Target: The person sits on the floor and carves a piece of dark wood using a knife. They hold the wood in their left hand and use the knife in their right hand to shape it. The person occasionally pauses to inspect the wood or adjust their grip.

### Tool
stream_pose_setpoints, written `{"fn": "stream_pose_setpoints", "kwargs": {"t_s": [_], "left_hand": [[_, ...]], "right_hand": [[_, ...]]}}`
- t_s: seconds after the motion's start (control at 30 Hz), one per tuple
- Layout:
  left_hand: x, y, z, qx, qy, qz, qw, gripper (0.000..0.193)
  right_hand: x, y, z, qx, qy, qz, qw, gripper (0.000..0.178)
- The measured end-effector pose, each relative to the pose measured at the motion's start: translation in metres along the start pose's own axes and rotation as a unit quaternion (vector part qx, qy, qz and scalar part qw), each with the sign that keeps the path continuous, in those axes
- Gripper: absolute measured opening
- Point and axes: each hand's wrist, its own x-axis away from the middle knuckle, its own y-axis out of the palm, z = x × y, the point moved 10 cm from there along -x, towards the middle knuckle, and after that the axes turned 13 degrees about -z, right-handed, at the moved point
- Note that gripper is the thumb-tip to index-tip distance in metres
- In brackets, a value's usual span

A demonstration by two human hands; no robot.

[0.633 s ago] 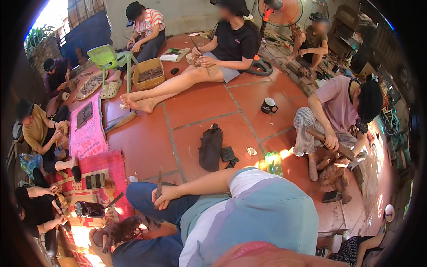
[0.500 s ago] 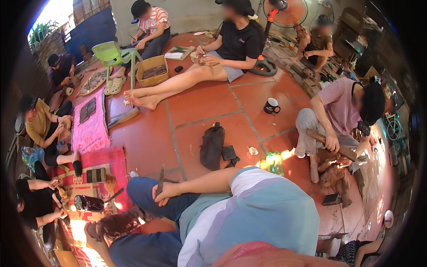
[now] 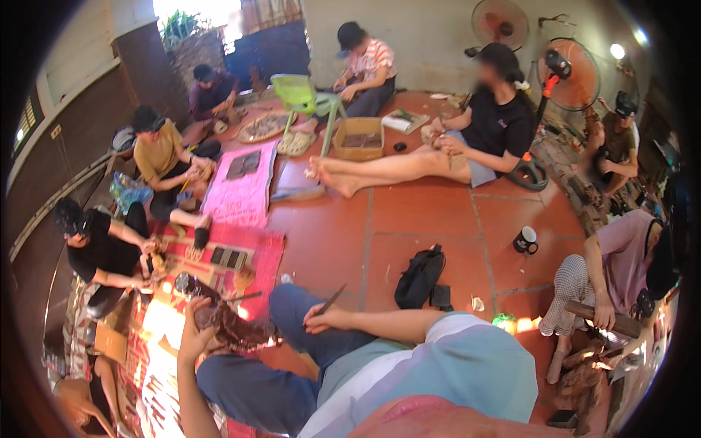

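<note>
My left hand (image 3: 194, 330) is closed around one end of a dark brown carved wooden piece (image 3: 239, 326), which lies tilted beside my bent legs. My right hand (image 3: 326, 320) grips a slim, dark-bladed carving knife (image 3: 336, 298), its tip pointing up and away from me. The knife is held over my knee, apart from the wood. Just beyond the carving stands a dark jar (image 3: 188, 283), and a thin dark tool (image 3: 244, 296) lies close by. Fine detail on the carving is too blurred to make out.
A red patterned mat (image 3: 266, 252) spreads at left, with a pink sheet (image 3: 241, 208) beyond it. A black pouch (image 3: 420, 277) and a dark mug (image 3: 525, 240) sit on the tiled floor. Several people work around me. A green chair (image 3: 293, 93) and box (image 3: 358, 150) stand farther back.
My view has swung left, so the surroundings sit farther right in the picture. My left hand and forearm now show more fully with the carving. The knife stays in my right hand.
</note>
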Motion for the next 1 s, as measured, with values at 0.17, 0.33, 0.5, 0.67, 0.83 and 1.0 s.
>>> {"fn": "stream_pose_setpoints", "kwargs": {"t_s": [0.17,0.33,0.5,0.67,0.83,1.0], "left_hand": [[-0.004,0.020,0.016,-0.098,-0.085,-0.088,0.988,0.074],[0.017,0.003,0.004,-0.072,-0.111,0.017,0.991,0.070],[0.024,-0.002,0.005,-0.146,-0.154,0.065,0.975,0.072],[0.037,0.008,-0.021,0.065,-0.158,0.007,0.985,0.075],[0.061,0.019,-0.065,0.122,-0.214,0.034,0.969,0.075],[0.048,0.018,-0.053,0.074,-0.204,0.042,0.975,0.072]], "right_hand": [[-0.001,0.011,0.001,0.017,-0.010,-0.031,0.999,0.015],[0.005,0.008,-0.002,0.013,0.002,-0.034,0.999,0.019],[0.003,0.007,-0.003,0.022,0.050,-0.008,0.998,0.035],[-0.029,-0.001,-0.047,-0.016,-0.035,-0.020,0.999,0.029],[-0.090,0.076,-0.162,0.095,-0.131,-0.050,0.986,0.012],[-0.131,0.190,-0.220,0.275,-0.153,-0.195,0.929,0.013]]}}
